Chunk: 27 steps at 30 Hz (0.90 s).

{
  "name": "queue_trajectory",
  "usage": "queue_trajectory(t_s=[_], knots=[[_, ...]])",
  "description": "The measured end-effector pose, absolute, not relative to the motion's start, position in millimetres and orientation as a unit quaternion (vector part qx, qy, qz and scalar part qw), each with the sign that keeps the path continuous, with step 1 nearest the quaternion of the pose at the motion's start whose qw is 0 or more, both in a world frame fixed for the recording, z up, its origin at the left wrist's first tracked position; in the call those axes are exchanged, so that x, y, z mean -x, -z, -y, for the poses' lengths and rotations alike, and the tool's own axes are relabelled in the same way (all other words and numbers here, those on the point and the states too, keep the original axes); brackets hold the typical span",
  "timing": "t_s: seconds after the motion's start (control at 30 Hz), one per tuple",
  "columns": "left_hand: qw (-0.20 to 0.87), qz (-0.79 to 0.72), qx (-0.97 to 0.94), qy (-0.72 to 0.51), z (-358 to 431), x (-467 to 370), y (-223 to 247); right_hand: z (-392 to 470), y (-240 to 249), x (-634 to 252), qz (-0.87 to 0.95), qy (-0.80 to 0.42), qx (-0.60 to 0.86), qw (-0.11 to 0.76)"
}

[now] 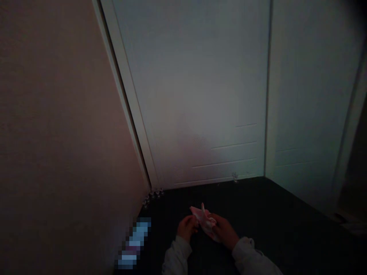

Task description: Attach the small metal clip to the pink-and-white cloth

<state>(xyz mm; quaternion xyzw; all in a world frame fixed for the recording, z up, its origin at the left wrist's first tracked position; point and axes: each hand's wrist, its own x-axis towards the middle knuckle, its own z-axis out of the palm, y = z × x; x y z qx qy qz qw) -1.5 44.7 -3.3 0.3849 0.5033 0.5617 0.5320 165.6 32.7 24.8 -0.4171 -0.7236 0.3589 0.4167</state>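
1. The left hand [186,228] and right hand [225,231], fingers curled in, pinch a pink cloth [204,218] over the dark counter [258,214].
2. It looks light, soft, easily creased; edges seem best to hold.

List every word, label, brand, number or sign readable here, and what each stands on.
No readable text anywhere.
Pixelated strip: unreadable; any writing is masked.
Pink piece in the hands: too dim and blurred to tell whether it is printed.
White panel: lines and patterned patches, no lettering visible.
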Motion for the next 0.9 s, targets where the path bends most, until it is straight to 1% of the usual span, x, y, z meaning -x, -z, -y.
queue_trajectory(t_s=[0.13, 0.27, 0.5, 0.7, 0.9], knots=[[0.524, -0.504, -0.411, -0.551, -48.2, 3.6, 10.0, -32.7, -25.3, -164.7, 0.715, -0.359, 0.422, 0.427], [0.526, -0.502, -0.402, -0.556, -48.9, 4.6, 11.6, -32.0, -28.1, -166.2, 0.726, -0.376, 0.396, 0.418], [0.535, -0.480, -0.395, -0.572, -42.0, 1.1, 5.3, -34.0, -21.0, -168.8, 0.710, -0.384, 0.425, 0.410], [0.568, -0.441, -0.373, -0.586, -36.3, -2.0, -0.7, -37.0, -13.9, -172.0, 0.709, -0.378, 0.428, 0.414], [0.604, -0.405, -0.346, -0.593, -39.8, 1.5, 3.2, -44.4, -4.1, -173.4, 0.713, -0.362, 0.438, 0.412]])
